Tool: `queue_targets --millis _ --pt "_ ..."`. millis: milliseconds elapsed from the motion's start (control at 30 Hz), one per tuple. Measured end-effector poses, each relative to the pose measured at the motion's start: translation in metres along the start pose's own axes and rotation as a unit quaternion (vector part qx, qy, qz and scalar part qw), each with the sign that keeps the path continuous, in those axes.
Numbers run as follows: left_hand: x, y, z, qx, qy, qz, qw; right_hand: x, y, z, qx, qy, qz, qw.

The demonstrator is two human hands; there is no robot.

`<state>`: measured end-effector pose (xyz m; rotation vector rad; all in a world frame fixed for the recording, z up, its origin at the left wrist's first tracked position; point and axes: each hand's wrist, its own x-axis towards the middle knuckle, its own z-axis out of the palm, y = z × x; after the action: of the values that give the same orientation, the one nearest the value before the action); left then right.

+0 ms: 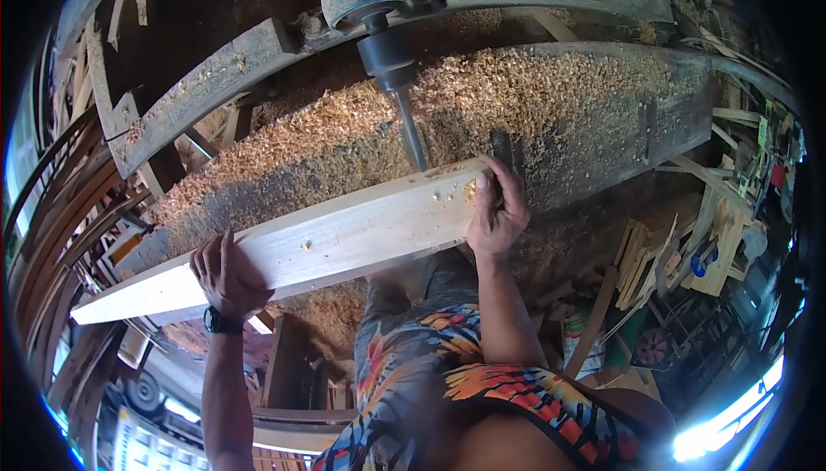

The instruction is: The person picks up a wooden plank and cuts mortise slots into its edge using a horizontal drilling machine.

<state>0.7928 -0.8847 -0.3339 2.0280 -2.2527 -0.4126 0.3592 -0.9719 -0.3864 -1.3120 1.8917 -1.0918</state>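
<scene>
A long pale wooden plank (344, 234) lies edge-up on a machine table covered in sawdust (551, 101). My left hand (225, 276), with a black watch at the wrist, grips the plank near its left part. My right hand (496, 209) holds the plank's right end, fingers curled over its top edge. A dark drill bit (411, 140) hangs from a spindle chuck (385, 49) and meets the plank's top edge just left of my right hand. Small holes show on the plank's face.
A grey metal machine arm (215, 84) crosses above the table. Stacked wood pieces and offcuts (645, 264) lie on the floor at the right. Curved wooden strips (60, 204) lean at the left. My colourful shirt (447, 359) fills the lower middle.
</scene>
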Motion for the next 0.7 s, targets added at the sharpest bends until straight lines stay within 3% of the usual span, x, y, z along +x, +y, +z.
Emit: queue_targets --millis 700 --pt "0.002 0.000 -0.002 -0.001 -0.012 -0.011 1.000 0.009 -0.005 0.002 -0.012 -0.012 -0.008 1.000"
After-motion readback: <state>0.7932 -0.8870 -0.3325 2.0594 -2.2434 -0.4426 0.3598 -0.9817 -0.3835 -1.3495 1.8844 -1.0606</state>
